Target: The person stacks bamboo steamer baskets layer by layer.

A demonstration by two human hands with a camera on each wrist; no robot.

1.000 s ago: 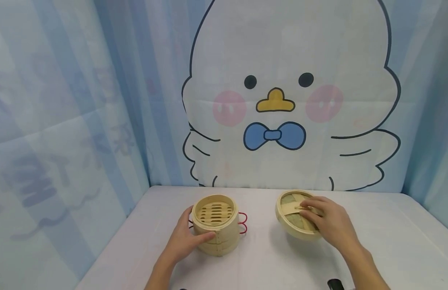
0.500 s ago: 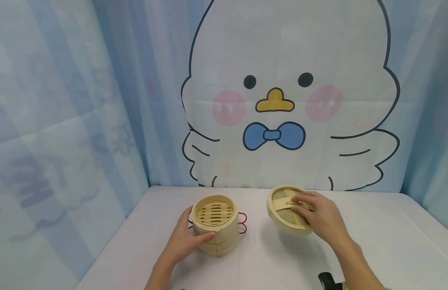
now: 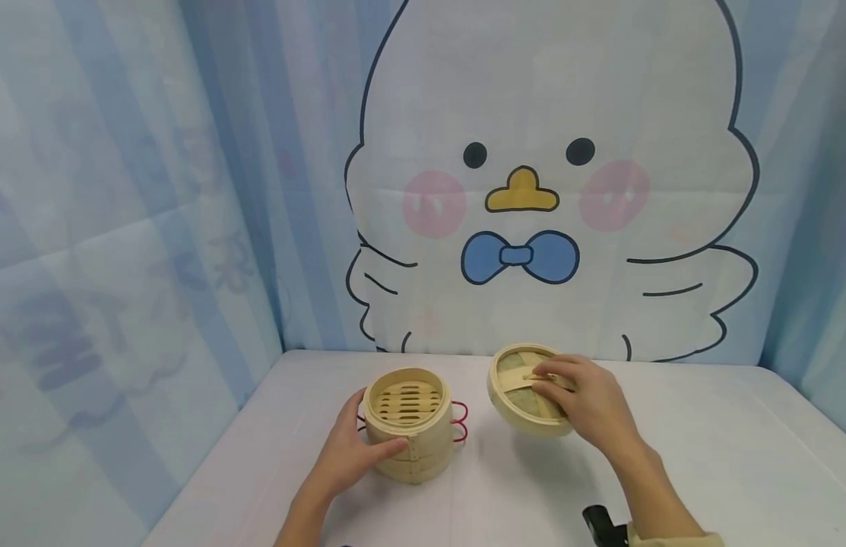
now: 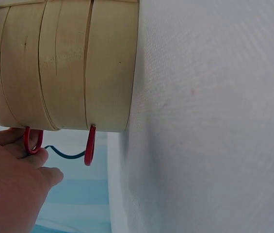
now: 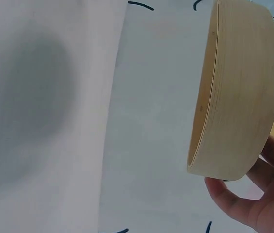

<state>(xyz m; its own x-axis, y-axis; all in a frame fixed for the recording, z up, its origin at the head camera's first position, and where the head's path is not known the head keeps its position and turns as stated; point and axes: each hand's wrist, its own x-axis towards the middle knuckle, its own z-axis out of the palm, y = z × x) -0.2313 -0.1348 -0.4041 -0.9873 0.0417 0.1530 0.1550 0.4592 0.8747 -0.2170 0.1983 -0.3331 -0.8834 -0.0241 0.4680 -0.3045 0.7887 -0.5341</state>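
Note:
A round bamboo steamer (image 3: 423,454) of stacked tiers stands on the white table, its slatted floor showing through the open top. My left hand (image 3: 354,448) grips its side, thumb across the front and fingers round the left. In the left wrist view the steamer (image 4: 64,63) shows red loops (image 4: 90,145) on its wall, with fingers close by one of them. Off to the right, the woven bamboo lid (image 3: 514,399) hangs tilted in the air. My right hand (image 3: 590,403) pinches the small handle on its top. The right wrist view shows the lid's (image 5: 241,92) side wall and hollow underside.
The white table (image 3: 724,456) extends to a backdrop curtain (image 3: 518,311) with a printed cartoon bird. A blue-and-white curtain (image 3: 121,266) closes off the left. Below the right forearm, a black device (image 3: 603,526) shows at the wrist. The lid's shadow (image 5: 40,92) falls on the table.
The right hand has carried the lid left and slightly away, closer to the steamer. The left hand and the steamer have stayed in place.

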